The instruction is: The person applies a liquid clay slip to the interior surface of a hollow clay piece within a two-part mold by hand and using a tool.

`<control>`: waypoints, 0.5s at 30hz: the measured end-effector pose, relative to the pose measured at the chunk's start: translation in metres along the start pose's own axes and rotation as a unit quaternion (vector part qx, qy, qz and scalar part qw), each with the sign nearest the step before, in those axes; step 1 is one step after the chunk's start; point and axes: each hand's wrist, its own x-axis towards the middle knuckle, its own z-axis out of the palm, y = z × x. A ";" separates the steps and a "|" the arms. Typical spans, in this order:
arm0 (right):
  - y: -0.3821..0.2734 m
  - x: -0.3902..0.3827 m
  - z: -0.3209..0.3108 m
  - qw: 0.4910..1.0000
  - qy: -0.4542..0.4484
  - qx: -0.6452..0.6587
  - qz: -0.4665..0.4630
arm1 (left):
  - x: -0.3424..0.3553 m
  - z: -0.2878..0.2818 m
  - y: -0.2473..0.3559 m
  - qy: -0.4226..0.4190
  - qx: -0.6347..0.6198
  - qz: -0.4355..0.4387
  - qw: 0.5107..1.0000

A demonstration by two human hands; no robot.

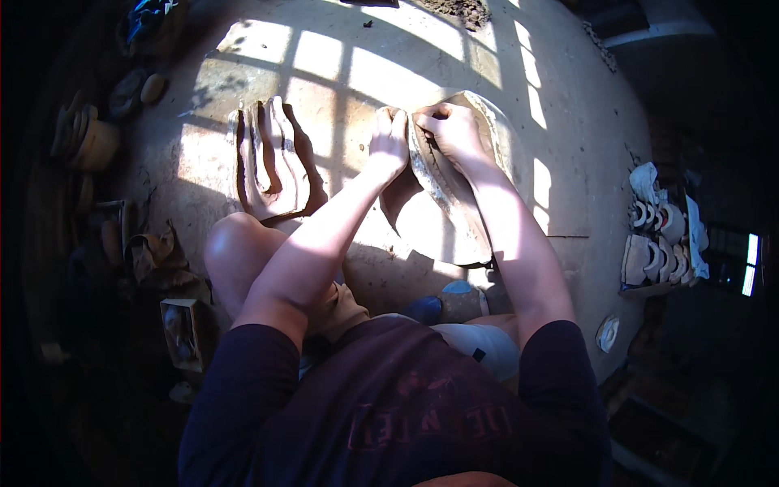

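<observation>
On the sunlit floor in front of me stands a large pale mould-like piece (453,219) with a wavy raised edge and a hollow, earth-coloured inner face. Against its far left side lies my left hand (389,144), fingers stretched forward and close together. My right hand (456,134) is over the piece's far end, with thumb and forefinger curled toward each other at the inner face. What those fingers pinch, if anything, is too small to make out. To the left sits a second wavy piece (280,166) with upright ridges and a deep channel, apart from both hands.
At right, a stack of curved pale pieces (661,252) stands by the wall. Several pots (96,144) and a small open box (182,333) line the left side. Dark crumbly material (458,10) lies at the far edge. My bent knee (235,243) is close to the ridged piece.
</observation>
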 end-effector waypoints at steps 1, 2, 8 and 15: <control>-0.002 0.000 -0.001 1.000 -0.004 0.009 -0.009 | 0.000 0.002 0.000 0.002 0.003 0.004 1.000; -0.004 0.002 -0.005 1.000 -0.003 0.009 -0.008 | 0.001 0.004 0.001 0.001 0.002 0.004 1.000; -0.014 0.006 -0.007 0.993 -0.051 0.077 0.076 | 0.004 0.011 -0.003 0.028 0.023 -0.016 0.999; -0.003 -0.022 -0.016 0.989 -0.034 -0.141 -0.024 | 0.003 0.012 0.006 0.019 0.037 0.025 0.999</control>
